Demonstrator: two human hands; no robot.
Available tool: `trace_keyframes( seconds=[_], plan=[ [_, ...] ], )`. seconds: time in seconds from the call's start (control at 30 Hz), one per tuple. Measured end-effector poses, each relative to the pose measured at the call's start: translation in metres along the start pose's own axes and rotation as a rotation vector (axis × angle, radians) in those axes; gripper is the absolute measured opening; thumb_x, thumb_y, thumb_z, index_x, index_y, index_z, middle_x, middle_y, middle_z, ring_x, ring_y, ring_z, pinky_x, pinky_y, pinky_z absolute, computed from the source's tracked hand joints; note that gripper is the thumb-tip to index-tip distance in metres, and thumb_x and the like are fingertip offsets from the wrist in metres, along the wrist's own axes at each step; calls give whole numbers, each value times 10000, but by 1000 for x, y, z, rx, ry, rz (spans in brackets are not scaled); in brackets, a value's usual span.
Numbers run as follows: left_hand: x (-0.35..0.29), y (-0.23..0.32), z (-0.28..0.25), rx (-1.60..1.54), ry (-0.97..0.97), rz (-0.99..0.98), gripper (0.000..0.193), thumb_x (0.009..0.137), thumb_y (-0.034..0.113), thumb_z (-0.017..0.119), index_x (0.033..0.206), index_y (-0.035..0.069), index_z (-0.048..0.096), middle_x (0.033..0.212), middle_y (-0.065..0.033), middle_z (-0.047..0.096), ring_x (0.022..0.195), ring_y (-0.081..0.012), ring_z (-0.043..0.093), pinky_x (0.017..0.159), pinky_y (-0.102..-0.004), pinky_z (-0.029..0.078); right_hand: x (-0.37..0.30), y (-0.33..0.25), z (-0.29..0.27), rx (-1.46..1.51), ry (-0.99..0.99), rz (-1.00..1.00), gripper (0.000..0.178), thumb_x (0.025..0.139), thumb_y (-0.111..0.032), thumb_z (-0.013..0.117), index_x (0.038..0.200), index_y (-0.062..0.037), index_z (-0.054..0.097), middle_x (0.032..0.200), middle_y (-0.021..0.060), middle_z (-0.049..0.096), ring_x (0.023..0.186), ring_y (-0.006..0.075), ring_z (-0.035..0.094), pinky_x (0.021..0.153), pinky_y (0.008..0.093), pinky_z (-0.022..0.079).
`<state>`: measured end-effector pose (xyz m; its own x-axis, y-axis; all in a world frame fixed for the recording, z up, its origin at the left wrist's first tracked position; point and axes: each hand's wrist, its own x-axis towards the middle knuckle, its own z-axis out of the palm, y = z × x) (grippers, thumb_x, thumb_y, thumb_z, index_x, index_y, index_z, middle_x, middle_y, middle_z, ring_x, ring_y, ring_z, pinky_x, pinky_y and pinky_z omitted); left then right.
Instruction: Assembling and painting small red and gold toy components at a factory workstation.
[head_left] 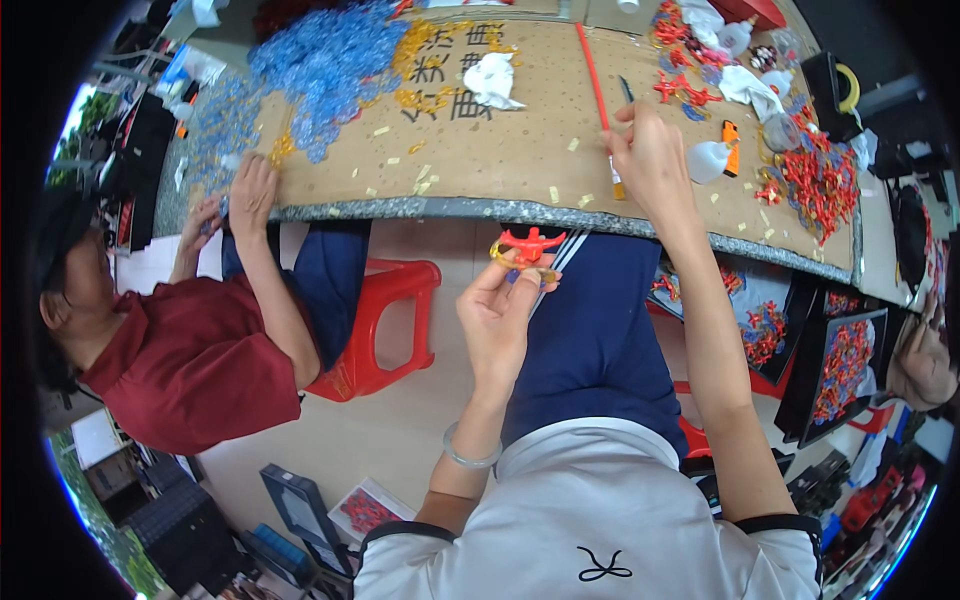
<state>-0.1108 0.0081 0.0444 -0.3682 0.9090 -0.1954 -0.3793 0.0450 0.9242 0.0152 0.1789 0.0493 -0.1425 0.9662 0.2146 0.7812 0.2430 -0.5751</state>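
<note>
In my left hand [505,290], raised above my lap in front of the table edge, is a small red plastic figure [532,244] with outstretched arms. A yellow translucent piece [497,252] sits against the figure, and some bluish bits show between the same fingers. My right hand [648,155] is over the cardboard, its fingers closed on a long thin red-handled brush [594,75]. The brush's yellowish end [618,190] points toward the table's near edge. Right of that hand stands a white squeeze bottle [708,160] beside an orange cutter [731,148].
A cardboard sheet [340,180] covers the table. Blue translucent pieces [330,65] are heaped far left, red figures [815,180] at right. White crumpled tissue [492,82] lies at the back. To my left, a co-worker in a dark red shirt [210,385] sits by a red stool [400,300].
</note>
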Motion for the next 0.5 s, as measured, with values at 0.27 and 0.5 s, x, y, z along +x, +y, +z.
trace_keyframes(
  seconds=[0.27, 0.5],
  plan=[
    [-2, -2, -18, -37, 16, 61, 232, 874, -36, 497, 1073, -88, 604, 966, -145, 647, 818, -165, 638, 748, -272, 518, 21, -2, 1, -92, -263, 125, 163, 646, -59, 615, 642, 97, 568, 668, 290, 565, 640, 396, 607, 600, 430, 461],
    [-2, -5, -13, -7, 40, 71, 203, 823, -74, 529, 1005, -87, 616, 892, -98, 618, 788, -119, 604, 720, -244, 511, -69, -57, -67, 615, -204, 136, 116, 857, -20, 540, 938, 59, 515, 752, 119, 611, 674, 137, 637, 568, 258, 503]
  ],
)
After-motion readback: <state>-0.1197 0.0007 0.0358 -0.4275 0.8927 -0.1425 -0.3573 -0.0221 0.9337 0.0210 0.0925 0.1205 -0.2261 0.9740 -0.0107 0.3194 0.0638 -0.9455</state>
